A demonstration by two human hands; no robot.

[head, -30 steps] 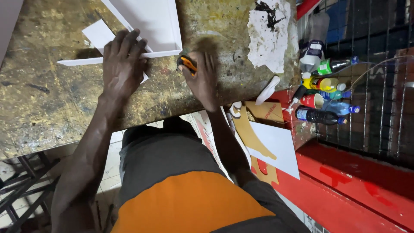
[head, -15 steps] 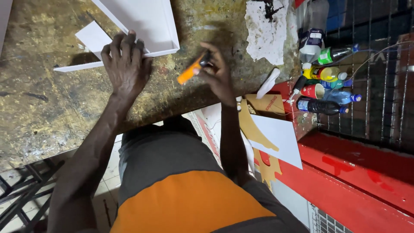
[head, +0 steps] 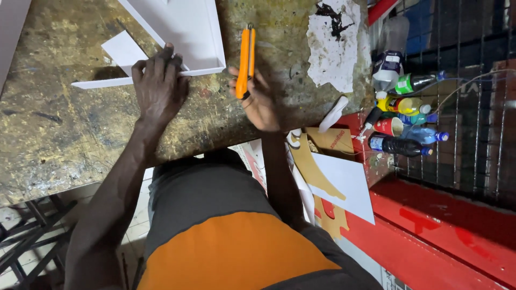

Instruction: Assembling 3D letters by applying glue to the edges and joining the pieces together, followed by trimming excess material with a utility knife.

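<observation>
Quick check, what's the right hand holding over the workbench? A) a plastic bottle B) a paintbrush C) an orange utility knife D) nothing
C: the right hand grips an orange utility knife by its lower end, with the body pointing away over the worn workbench, while the left hand presses on the white board tray.

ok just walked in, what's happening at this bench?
A person stands at a stained, worn workbench, seen from the head camera. The left hand presses down on the edge of a shallow white box where a white strip runs along it. The right hand holds an orange utility knife just off the box's corner, pointing away from the body; whether its blade is out is hard to tell. Bottles and a red cup crowd the bench's right end, with card offcuts below.
</observation>
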